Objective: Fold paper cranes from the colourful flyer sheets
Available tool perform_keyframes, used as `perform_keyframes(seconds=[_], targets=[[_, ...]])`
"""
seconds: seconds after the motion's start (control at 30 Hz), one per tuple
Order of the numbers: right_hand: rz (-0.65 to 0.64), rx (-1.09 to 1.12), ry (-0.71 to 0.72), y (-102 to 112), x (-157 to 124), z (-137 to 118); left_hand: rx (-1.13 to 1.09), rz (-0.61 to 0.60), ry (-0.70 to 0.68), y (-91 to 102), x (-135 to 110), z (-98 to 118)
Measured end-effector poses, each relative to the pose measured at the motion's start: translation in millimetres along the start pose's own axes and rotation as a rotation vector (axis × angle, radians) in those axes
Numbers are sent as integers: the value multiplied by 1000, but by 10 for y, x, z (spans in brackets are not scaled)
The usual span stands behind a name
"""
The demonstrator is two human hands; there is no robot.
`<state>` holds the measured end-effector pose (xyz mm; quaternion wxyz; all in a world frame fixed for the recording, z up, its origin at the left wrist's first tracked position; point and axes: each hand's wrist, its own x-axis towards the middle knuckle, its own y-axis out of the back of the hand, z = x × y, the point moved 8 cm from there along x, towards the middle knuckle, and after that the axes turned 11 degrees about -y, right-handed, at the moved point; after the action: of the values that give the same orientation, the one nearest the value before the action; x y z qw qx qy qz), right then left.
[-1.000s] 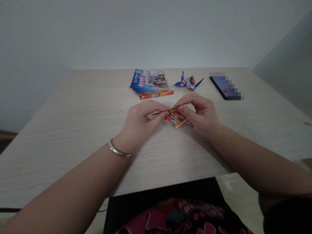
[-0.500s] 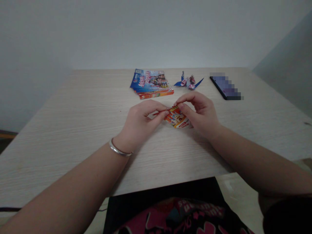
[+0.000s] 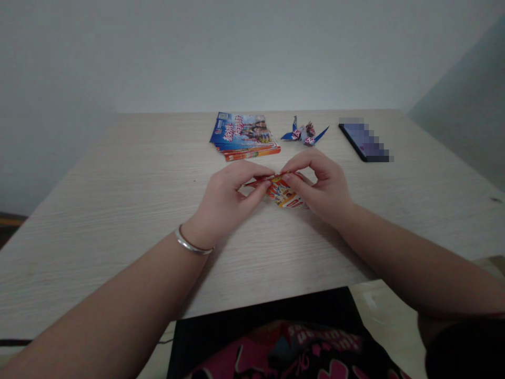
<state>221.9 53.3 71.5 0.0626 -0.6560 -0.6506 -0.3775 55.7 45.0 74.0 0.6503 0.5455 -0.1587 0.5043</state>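
Note:
A small folded piece of orange and red printed paper (image 3: pixel 282 192) rests on the pale wooden table (image 3: pixel 130 184) between my hands. My left hand (image 3: pixel 229 202), with a silver bracelet on the wrist, pinches the paper's left edge between thumb and fingers. My right hand (image 3: pixel 321 184) pinches the upper edge of the same paper, fingertips nearly meeting those of the left. Part of the paper is hidden under the fingers.
A stack of colourful printed sheets (image 3: pixel 242 136) lies at the back centre. Beside it stands a folded blue paper crane (image 3: pixel 303 132). A dark phone (image 3: pixel 365 142) lies at the back right. A wall runs behind the table.
My right thumb and forefinger have slid slightly left and down along the paper's top edge, closing toward the left fingertips. The left hand has barely moved.

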Motion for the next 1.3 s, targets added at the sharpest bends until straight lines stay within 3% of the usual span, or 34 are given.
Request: perform_keyframes(seconds=[0.17,0.33,0.63,0.77,0.93,1.3], targets=[[-35,-4,126,-47,-19,-181,70,10,-103,44,41,89],[-1,-76,80,-15,-8,-156,153,24,-94,84,39,73],[-56,-103,161,-67,23,-213,225,-30,-158,39,57,124],[-31,-78,193,-57,14,-218,232,-6,-135,63,56,108],[-36,-117,182,-77,33,-204,246,-64,-100,14,63,79],[15,-122,261,-67,0,-248,321,-71,-183,25,65,145]])
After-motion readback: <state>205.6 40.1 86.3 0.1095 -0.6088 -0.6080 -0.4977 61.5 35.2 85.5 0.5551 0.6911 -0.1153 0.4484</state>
